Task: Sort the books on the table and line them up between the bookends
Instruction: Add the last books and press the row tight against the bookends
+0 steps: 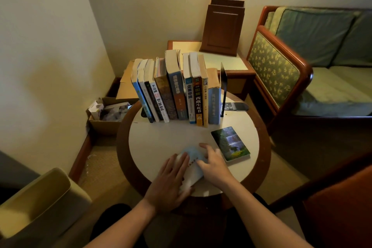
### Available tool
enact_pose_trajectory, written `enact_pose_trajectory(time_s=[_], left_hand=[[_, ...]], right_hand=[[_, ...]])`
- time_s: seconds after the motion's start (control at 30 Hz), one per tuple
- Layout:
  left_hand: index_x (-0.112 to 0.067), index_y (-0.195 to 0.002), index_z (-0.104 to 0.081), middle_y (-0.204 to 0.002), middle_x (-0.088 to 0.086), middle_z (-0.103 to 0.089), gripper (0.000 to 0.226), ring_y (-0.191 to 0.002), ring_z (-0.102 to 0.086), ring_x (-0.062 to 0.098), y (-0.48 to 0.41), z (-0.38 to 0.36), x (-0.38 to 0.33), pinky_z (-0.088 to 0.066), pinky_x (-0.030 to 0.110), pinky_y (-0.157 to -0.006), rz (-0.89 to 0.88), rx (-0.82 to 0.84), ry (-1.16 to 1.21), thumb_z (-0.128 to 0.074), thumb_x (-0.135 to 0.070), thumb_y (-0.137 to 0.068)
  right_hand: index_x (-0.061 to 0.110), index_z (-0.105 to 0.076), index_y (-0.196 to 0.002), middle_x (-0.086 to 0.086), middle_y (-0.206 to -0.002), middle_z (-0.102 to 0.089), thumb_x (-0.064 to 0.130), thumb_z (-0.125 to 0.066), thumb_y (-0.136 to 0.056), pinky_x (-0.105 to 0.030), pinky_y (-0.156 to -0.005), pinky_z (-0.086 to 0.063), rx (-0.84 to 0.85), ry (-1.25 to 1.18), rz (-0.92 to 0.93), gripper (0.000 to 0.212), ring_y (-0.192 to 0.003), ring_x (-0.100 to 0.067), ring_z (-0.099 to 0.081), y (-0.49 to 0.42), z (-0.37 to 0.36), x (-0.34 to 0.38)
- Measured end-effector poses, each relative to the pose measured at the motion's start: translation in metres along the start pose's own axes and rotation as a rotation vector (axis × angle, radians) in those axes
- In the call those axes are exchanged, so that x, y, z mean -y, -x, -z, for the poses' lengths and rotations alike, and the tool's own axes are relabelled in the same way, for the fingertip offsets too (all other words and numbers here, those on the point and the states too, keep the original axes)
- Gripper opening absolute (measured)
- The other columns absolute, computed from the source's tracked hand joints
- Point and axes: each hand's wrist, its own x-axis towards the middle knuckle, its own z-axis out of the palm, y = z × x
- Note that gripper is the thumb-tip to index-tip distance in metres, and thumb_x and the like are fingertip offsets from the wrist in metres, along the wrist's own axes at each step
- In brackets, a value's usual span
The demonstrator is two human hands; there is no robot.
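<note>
Two bare forearms reach in from the near edge, and both hands lie on a pale blue book (190, 154) flat at the near side of the round table (171, 137); the left hand (171, 179) presses on its left half with fingers straight and together, thumb at the book's near end; the right hand (213, 165) rests over its far right corner, fingers spread and only slightly bent, fingertips reaching past the edge onto the white tabletop; the book itself is blurred, so its title cannot be read. Just beside the right hand, on its outer side, a green book (230, 144) with a waterfall cover lies flat, apart from the blue one. Beyond both hands a row of books (177, 90) stands spine-forward across the far side of the table; those ahead of the left hand lean leftward, those ahead of the right stand nearly upright. A black bookend (223, 90) touches the last book at the right end; the left end shows only a dark foot under the leaning books. Off past the left hand an open cardboard box (108, 123) sits on the floor; off past the right, a green-cushioned sofa (302, 66); behind the row, a wooden lamp base (221, 28).
</note>
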Motion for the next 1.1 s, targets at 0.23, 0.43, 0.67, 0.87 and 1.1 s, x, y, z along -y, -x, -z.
enact_pose_trajectory(time_s=[0.23,0.43,0.67,0.87,1.1], left_hand=[[-0.029,-0.157,0.019,-0.166,-0.006,0.022,0.087,-0.152,0.022,0.013,-0.004,0.006,-0.005,0.005,0.04,-0.126,-0.121,0.002,0.033,-0.034,-0.063,-0.097],[-0.027,-0.159,0.012,-0.165,-0.007,0.021,0.105,-0.152,0.019,0.009,-0.012,0.005,0.004,0.006,0.034,-0.126,0.053,0.016,0.118,-0.034,-0.086,-0.086],[-0.029,-0.157,0.015,-0.164,-0.008,0.021,0.09,-0.152,0.023,0.016,-0.019,-0.002,0.021,0.013,0.043,-0.123,0.28,0.034,-0.029,0.0,-0.083,-0.088],[-0.032,-0.158,0.014,-0.165,-0.006,0.023,0.09,-0.151,0.026,0.02,-0.03,-0.004,0.024,0.01,0.05,-0.124,0.356,0.01,-0.057,-0.005,-0.085,-0.088],[-0.028,-0.16,0.011,-0.167,-0.001,0.018,0.092,-0.152,0.023,0.024,-0.038,-0.002,0.027,0.009,0.051,-0.124,0.487,-0.056,-0.034,-0.001,-0.084,-0.087]], right_hand=[[0.028,-0.064,-0.117,0.007,-0.113,-0.061,0.019,-0.064,-0.091,-0.017,-0.078,-0.052,0.142,-0.042,0.044,0.028,-0.096,-0.004,-0.059,0.014,0.013,0.001],[0.023,-0.062,-0.129,0.0,-0.122,-0.053,0.009,-0.067,-0.092,-0.03,-0.066,-0.062,0.08,-0.148,0.024,0.04,-0.097,-0.02,-0.065,0.021,0.035,-0.002],[0.021,-0.055,-0.14,0.001,-0.113,-0.052,0.01,-0.062,-0.097,-0.031,-0.065,-0.063,-0.105,-0.057,0.117,0.045,-0.093,-0.019,-0.064,0.023,0.076,-0.006],[0.028,-0.045,-0.149,0.001,-0.117,-0.049,0.014,-0.06,-0.098,-0.025,-0.071,-0.061,-0.198,0.003,0.204,0.055,-0.108,-0.021,-0.06,0.023,0.104,0.001],[0.009,-0.043,-0.146,-0.026,-0.13,-0.06,-0.001,-0.064,-0.093,-0.028,-0.078,-0.061,-0.479,0.242,0.493,0.059,-0.114,-0.034,-0.065,0.011,0.13,0.017]])
